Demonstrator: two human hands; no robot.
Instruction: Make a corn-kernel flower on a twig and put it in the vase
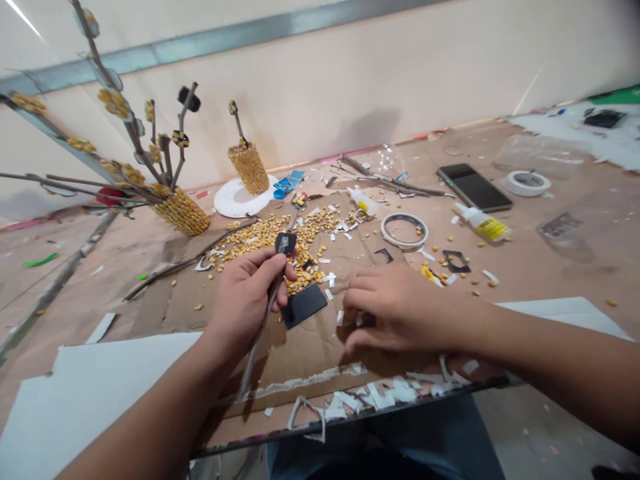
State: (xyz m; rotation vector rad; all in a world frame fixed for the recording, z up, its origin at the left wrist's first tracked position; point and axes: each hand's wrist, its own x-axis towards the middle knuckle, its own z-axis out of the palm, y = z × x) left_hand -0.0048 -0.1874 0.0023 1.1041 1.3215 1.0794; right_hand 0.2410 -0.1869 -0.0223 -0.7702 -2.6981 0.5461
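My left hand (250,293) is closed around a thin twig (257,350). At the thumb sits a small black piece (285,243) with a shiny patch, and the twig's far end carries a cluster of corn kernels (299,199). Lower right of that hand lies a black rectangle (304,305) on the cardboard (280,350). My right hand (395,310) is low over the cardboard with its fingers curled in; whatever they hold, if anything, is hidden. Loose corn kernels (313,230) and white paper scraps (345,227) spread beyond both hands.
Kernel-covered pots (183,212) with branches stand at the back left, one on a white disc (235,200). Glue bottles (484,223), tape rolls (404,231), a phone (474,187) and twigs (390,180) lie farther back. White sheets (110,393) and paper trimmings (380,397) lie near the front edge.
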